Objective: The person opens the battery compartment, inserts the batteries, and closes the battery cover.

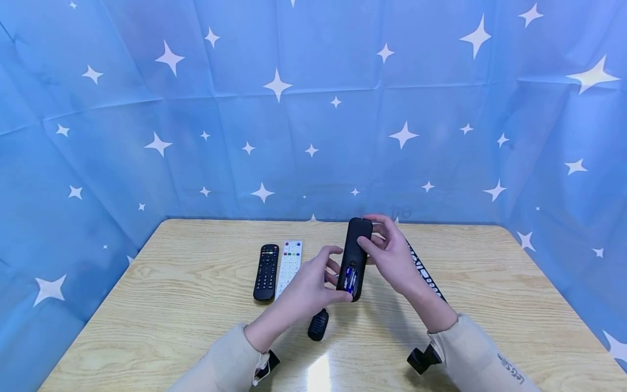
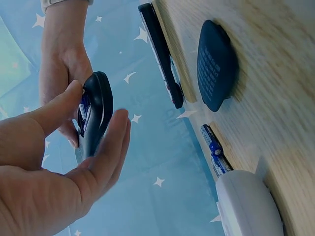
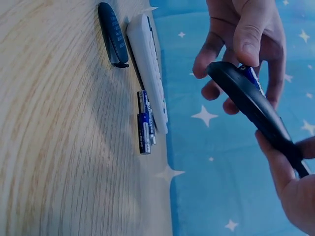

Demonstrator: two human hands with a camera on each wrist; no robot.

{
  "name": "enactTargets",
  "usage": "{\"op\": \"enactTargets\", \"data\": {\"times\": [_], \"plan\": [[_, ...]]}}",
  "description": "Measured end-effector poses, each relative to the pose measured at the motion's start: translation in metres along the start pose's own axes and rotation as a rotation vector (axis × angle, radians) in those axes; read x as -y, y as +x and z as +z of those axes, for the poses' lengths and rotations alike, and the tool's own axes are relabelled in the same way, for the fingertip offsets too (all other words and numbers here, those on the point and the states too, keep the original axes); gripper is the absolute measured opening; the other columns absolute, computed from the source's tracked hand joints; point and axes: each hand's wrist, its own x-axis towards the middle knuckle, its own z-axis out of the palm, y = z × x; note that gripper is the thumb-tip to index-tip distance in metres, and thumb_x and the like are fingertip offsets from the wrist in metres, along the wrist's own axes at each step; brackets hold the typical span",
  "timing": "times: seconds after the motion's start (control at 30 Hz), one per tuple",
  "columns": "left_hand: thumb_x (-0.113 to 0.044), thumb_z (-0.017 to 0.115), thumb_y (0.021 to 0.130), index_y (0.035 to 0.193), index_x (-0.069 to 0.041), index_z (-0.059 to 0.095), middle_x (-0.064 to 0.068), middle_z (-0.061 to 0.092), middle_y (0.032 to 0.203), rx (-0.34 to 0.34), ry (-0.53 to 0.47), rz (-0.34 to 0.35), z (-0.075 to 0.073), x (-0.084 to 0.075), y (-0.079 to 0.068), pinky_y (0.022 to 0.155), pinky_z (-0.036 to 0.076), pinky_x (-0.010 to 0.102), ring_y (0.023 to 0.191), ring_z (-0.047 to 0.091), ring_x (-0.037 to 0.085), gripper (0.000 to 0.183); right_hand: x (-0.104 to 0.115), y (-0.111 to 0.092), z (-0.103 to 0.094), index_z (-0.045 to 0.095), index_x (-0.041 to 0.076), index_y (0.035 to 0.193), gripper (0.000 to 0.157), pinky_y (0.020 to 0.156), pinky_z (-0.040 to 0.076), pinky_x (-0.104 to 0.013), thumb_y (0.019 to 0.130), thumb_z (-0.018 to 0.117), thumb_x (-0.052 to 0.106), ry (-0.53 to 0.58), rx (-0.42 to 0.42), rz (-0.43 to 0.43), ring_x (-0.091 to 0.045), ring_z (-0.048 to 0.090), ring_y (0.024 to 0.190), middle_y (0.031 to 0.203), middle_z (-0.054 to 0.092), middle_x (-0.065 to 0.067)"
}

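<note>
A black remote control (image 1: 359, 239) is held up over the table, its back toward the head camera and its battery compartment uncovered. Blue batteries (image 1: 350, 279) show inside that compartment. My left hand (image 1: 309, 283) pinches the lower end, thumb at the batteries and fingers on the other side. At the upper end, my right hand (image 1: 392, 258) grips the remote between thumb and fingers. A black battery cover (image 1: 318, 325) lies on the table below the left hand. Loose blue-and-silver batteries (image 3: 143, 127) lie on the table in the right wrist view, mostly hidden by the left hand in the head view.
To the left, another black remote (image 1: 266, 272) and a white remote (image 1: 291, 260) lie side by side, buttons up. A further black remote (image 1: 425, 272) lies partly under the right forearm. A blue star-patterned curtain (image 1: 313, 120) surrounds the wooden table (image 1: 196, 305).
</note>
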Motion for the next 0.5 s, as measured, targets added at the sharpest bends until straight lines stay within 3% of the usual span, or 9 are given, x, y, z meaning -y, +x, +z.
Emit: {"op": "enactTargets", "data": {"times": [0.5], "plan": [[-0.009, 0.089, 0.081, 0.147, -0.01, 0.044, -0.001, 0.064, 0.096, 0.009, -0.003, -0.016, 0.0023, 0.0017, -0.0007, 0.07, 0.055, 0.028, 0.08, 0.064, 0.01, 0.08, 0.001, 0.0011, 0.0007, 0.045, 0.004, 0.145, 0.048, 0.076, 0.062, -0.043, 0.102, 0.064, 0.004, -0.012, -0.014, 0.018, -0.028, 0.067, 0.105, 0.13, 0.058, -0.023]]}}
